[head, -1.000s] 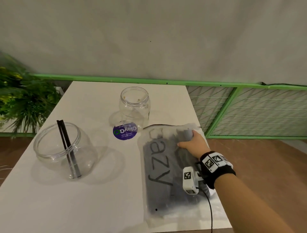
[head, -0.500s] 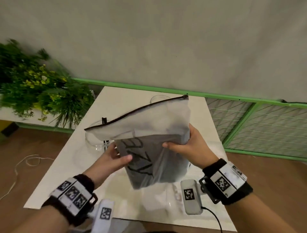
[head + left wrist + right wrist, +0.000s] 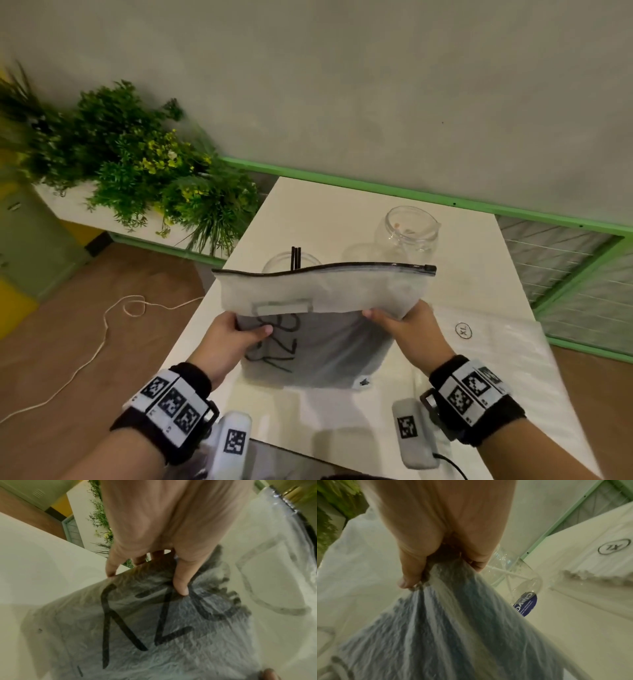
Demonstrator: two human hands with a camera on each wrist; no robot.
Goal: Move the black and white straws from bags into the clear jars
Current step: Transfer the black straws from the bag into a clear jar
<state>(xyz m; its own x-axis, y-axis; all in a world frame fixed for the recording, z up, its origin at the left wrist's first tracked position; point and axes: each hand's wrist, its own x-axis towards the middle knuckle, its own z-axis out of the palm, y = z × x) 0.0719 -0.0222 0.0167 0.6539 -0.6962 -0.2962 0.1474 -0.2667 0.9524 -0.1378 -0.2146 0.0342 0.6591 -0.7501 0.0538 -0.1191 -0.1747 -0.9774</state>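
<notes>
Bag (image 3: pixel 322 298) pinched by L hand (image 3: pixel 233 337) & R hand (image 3: pixel 407 325) over white table (image 3: pixel 479 274); plants (image 3: pixel 137 164) left.

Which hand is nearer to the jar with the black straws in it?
Left. The left hand grips the bag's left side, just before the jar; the right hand grips the right side, farther away.

wall (image 3: pixel 342 85): grey | floor (image 3: pixel 51 342): brown wood | table (image 3: pixel 479 274): white | plants (image 3: pixel 137 164): left
</notes>
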